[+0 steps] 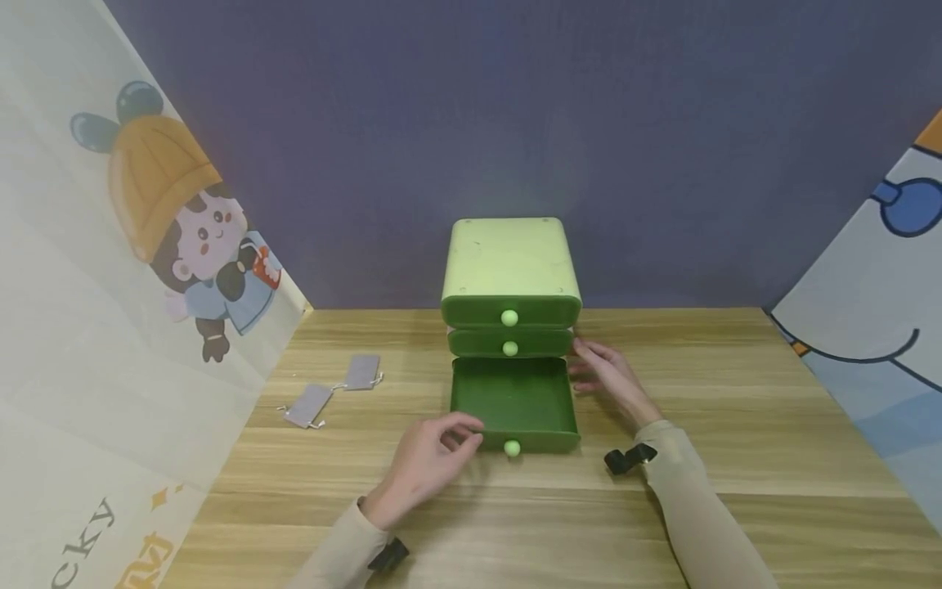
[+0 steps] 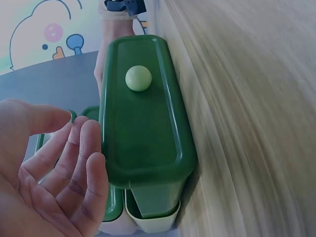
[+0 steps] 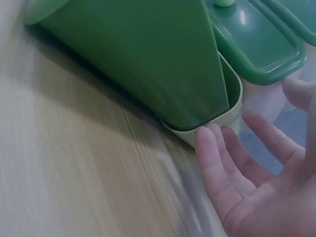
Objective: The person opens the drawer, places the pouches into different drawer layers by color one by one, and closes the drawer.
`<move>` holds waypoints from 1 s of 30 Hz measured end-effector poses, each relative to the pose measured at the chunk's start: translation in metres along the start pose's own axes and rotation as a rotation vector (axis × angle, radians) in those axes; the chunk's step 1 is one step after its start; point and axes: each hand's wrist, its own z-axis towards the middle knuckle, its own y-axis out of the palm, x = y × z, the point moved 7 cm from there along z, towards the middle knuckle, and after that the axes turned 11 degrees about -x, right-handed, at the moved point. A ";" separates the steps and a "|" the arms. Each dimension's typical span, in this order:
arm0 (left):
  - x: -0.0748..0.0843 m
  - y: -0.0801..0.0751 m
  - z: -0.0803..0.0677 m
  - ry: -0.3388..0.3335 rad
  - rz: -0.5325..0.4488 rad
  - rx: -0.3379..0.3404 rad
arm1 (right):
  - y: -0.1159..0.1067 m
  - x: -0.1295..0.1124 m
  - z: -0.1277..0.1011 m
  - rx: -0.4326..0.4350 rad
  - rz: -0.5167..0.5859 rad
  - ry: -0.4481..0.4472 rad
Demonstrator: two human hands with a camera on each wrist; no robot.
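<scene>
A small green cabinet (image 1: pixel 510 262) with three drawers stands at the middle of the wooden table (image 1: pixel 736 409). Its bottom drawer (image 1: pixel 515 401) is pulled out and looks empty. The drawer's dark green front (image 2: pixel 143 123) carries a pale round knob (image 2: pixel 138 78). My left hand (image 1: pixel 467 429) hovers at the front's left corner with fingers (image 2: pixel 74 163) loosely spread and holding nothing. My right hand (image 1: pixel 589 364) lies open beside the cabinet's right side. Its fingers (image 3: pixel 217 163) are right by the pale base shell (image 3: pixel 232 98) under the drawer's side wall (image 3: pixel 148 54). Contact is unclear for either hand.
Two small grey drawstring pouches (image 1: pixel 362 372) (image 1: pixel 309 406) lie on the table left of the cabinet. Printed cartoon panels stand along the left (image 1: pixel 110 286) and right (image 1: pixel 876 327) sides, and a dark blue wall closes the back.
</scene>
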 end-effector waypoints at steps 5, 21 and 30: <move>-0.006 -0.004 -0.001 -0.014 0.003 0.004 | -0.001 0.002 -0.001 0.005 0.015 0.007; -0.030 -0.025 -0.012 -0.096 -0.023 0.066 | 0.000 0.000 -0.001 -0.009 0.004 0.003; -0.047 -0.041 -0.018 -0.142 -0.023 0.121 | 0.001 0.002 -0.002 0.000 0.074 0.023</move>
